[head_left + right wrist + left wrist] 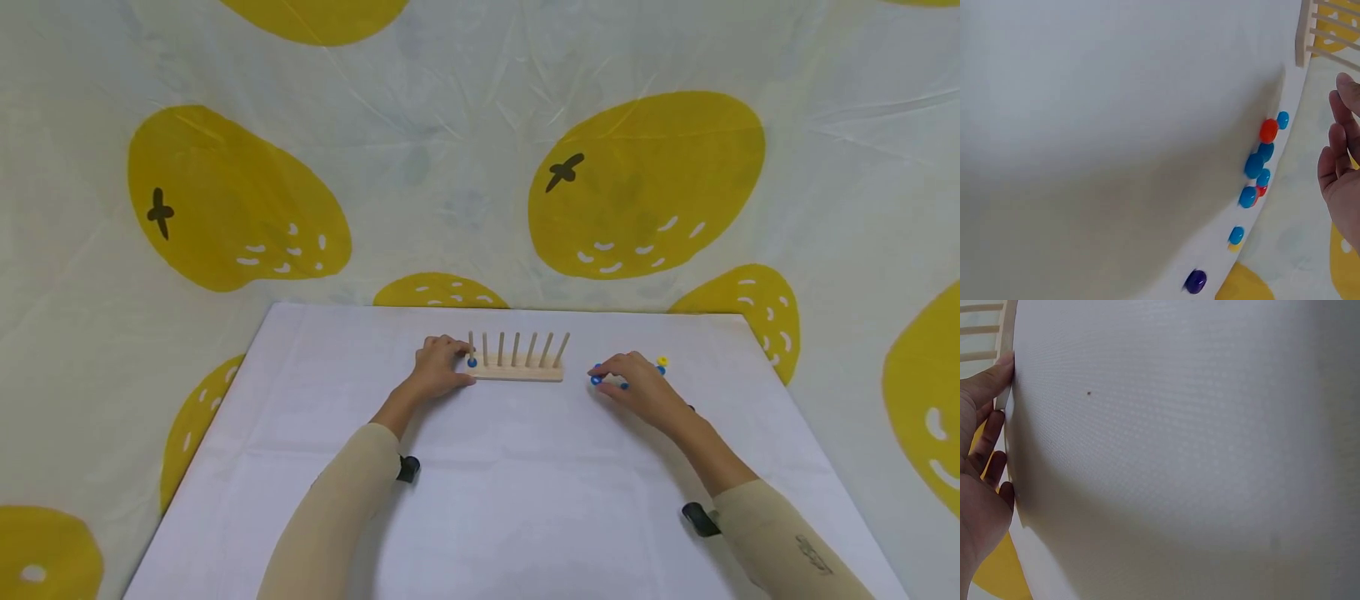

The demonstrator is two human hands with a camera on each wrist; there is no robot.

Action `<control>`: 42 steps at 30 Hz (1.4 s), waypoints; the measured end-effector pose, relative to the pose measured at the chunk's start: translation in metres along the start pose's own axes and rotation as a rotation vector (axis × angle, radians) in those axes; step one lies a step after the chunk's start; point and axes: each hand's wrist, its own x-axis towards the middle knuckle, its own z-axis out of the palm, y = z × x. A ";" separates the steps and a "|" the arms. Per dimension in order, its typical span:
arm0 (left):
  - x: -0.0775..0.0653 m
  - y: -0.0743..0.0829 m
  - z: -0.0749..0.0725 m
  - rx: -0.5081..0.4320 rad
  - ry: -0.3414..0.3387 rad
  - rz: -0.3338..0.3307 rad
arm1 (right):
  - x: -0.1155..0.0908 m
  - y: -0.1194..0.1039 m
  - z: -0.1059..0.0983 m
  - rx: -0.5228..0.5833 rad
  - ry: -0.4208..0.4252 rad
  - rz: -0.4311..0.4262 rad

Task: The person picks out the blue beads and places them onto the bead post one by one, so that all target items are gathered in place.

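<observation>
A pale wooden peg rack (pixel 519 374) with several upright pegs stands at the back middle of the table, a blue bead (pixel 472 362) at the base of its leftmost peg. My left hand (pixel 437 367) grips the rack's left end, thumb in front and fingers behind; in the left wrist view the thumb (pixel 1002 367) presses the rack's edge. To the right of the rack, my right hand (pixel 637 387) pinches a blue bead (pixel 596 380) at its fingertips. In the right wrist view that bead is hidden behind the hand (pixel 1344 150).
Loose beads lie beneath and around the right hand, among them an orange bead (pixel 1269 131), a dark blue bead (pixel 1254 165), a purple bead (pixel 1195 281) and a yellow bead (pixel 662 362). White cloth covers the table (pixel 510 500); a patterned curtain (pixel 465 167) hangs behind it.
</observation>
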 end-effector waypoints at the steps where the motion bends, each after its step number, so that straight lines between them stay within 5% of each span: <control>1: 0.000 0.000 0.000 -0.001 0.001 0.000 | 0.003 -0.002 0.000 0.002 0.006 -0.006; 42: -0.003 0.002 -0.004 0.008 -0.012 -0.001 | 0.107 -0.103 0.001 0.148 0.053 -0.131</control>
